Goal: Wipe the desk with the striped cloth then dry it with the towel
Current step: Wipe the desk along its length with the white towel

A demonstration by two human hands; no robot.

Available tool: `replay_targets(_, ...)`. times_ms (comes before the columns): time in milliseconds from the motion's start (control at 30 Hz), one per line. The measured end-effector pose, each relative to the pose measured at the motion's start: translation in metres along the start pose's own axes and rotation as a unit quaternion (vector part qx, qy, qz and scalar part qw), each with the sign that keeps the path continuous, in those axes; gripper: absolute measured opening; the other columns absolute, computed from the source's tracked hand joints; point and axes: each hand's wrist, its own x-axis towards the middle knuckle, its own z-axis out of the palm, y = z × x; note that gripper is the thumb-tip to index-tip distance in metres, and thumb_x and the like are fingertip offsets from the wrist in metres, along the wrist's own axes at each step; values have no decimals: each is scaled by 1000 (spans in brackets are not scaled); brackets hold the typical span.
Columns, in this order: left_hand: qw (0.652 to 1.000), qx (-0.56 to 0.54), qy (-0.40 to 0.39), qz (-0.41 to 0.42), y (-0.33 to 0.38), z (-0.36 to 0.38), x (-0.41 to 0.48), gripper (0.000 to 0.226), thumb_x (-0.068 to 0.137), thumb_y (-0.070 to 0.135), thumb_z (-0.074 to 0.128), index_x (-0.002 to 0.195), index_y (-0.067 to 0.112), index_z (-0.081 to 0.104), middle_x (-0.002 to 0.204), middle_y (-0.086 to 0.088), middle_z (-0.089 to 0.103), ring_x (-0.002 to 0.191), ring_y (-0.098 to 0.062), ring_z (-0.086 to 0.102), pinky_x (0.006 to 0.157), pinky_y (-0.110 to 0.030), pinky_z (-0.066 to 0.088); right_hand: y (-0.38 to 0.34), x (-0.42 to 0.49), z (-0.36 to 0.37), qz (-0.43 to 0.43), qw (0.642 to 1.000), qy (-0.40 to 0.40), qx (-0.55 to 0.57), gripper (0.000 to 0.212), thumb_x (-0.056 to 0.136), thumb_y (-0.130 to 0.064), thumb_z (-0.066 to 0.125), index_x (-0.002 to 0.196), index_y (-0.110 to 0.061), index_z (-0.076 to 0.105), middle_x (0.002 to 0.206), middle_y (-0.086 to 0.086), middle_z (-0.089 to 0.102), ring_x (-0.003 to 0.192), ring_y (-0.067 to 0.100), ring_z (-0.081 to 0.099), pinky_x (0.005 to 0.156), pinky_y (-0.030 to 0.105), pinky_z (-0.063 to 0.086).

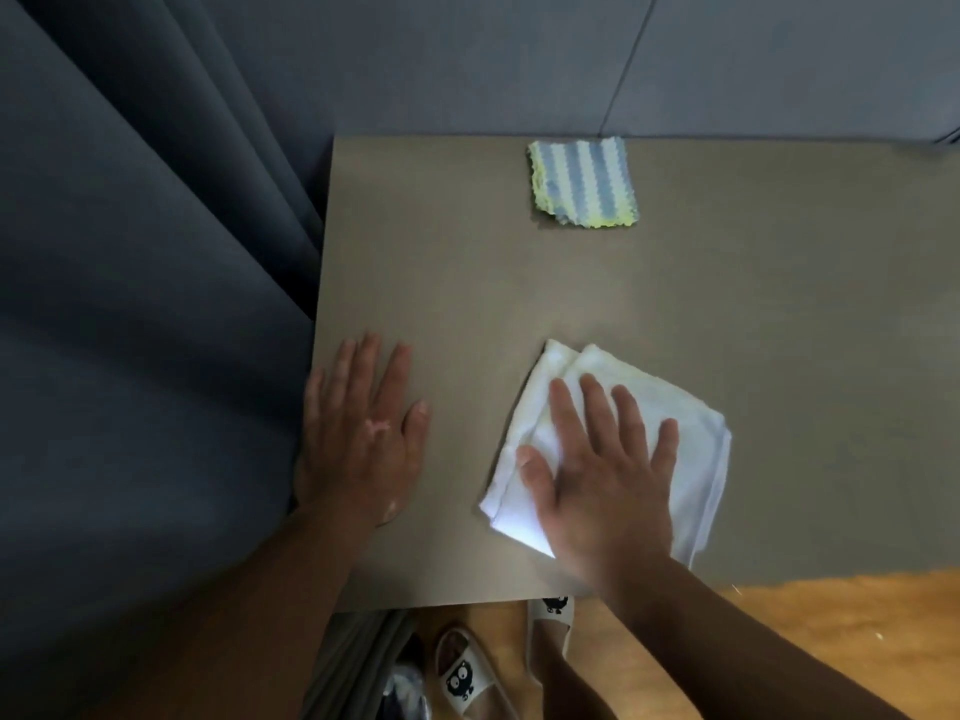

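A folded white towel (pixel 670 407) lies on the grey-brown desk (pixel 519 283) near its front edge. My right hand (pixel 602 470) presses flat on the towel with fingers straight and spread. My left hand (pixel 358 428) rests flat on the bare desk at its front left corner, holding nothing. The striped cloth (pixel 583 182), blue and white with a yellow border, lies folded at the far edge of the desk, apart from both hands.
A dark grey curtain (pixel 145 304) hangs along the desk's left side. A grey wall (pixel 519 59) stands behind the desk. Below the front edge are a wooden floor (pixel 831 631) and slippers with a cartoon print (pixel 462 678).
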Motion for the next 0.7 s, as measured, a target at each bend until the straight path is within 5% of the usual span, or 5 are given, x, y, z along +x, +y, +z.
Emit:
replay_targets(167,999,10,37,12,1,1,3,58,103,42,36,153,14,46,160,-17,41,149,-37,36,120,-58,25,-33,42,-7,-119,992,-47,15,70,99,-67,29,161,-34,31,170,2,29,158,34,21,122,70,10)
replay_targets(333,998,43,40,39,-11,12,6,69,93,29,69,154,10,43,160,-18,40,149,-38,35,116,-61,30,-58,117,-15,-197,977,-82,9,77,93,-74,34,162,-42,18,174,-2,8,160,31,-2,121,70,-4)
replay_targets(433,997,6,73,16,-5,11,7,53,102,31,51,150,10,48,156,-18,45,146,-39,39,114,-62,33,-60,157,-20,-181,980,-80,18,78,92,-74,36,161,-42,21,174,-2,8,160,29,-2,121,69,-3)
replay_targets(567,999,14,41,10,2,5,13,59,104,45,31,150,11,49,157,-17,44,147,-39,38,117,-63,27,-50,174,-21,-156,985,-63,35,76,92,-72,38,160,-42,25,174,-3,13,160,27,3,123,66,-2)
replay_targets(700,997,24,-60,-34,16,-1,41,72,99,58,9,162,26,22,171,-8,17,158,-29,12,126,-60,8,-13,158,-24,-130,989,-56,41,77,92,-73,39,161,-43,23,174,-5,12,160,26,3,125,61,-5)
